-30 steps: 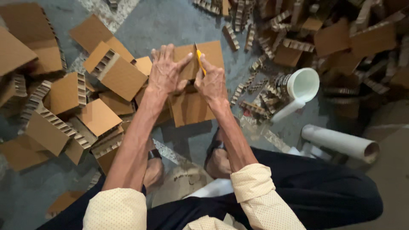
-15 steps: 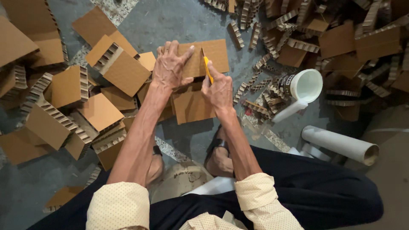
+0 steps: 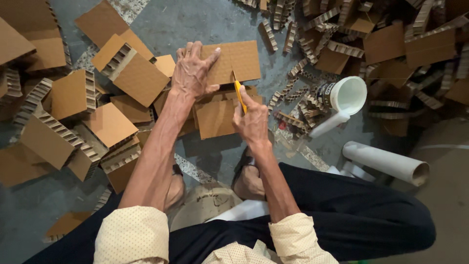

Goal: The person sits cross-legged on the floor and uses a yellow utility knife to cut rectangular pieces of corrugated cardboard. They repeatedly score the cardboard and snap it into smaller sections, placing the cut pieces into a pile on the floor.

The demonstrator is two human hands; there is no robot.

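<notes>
Head view, near to far. Closest: dark trousers (image 3: 342, 215), cream dotted sleeves (image 3: 132, 234), two sandalled feet (image 3: 249, 181) on grey floor (image 3: 195, 24). Right hand (image 3: 253, 122) clenched around yellow knife (image 3: 239, 95), blade tip set on cardboard sheet (image 3: 239, 58) at a thin cut line. Left hand (image 3: 192, 73) flat on same sheet, fingers spread and pressing down, gripping nothing. Sheet lying centre, on top of other cardboard pieces, just beyond the feet. Honeycomb cardboard blocks (image 3: 73, 122) stacked loosely to the left. White plastic jug (image 3: 344, 98) to the right, near the knife hand but apart from it. White cardboard tube (image 3: 386, 164) lying beside right knee. Farthest: heap of cardboard strips (image 3: 371, 34) along upper right.
</notes>
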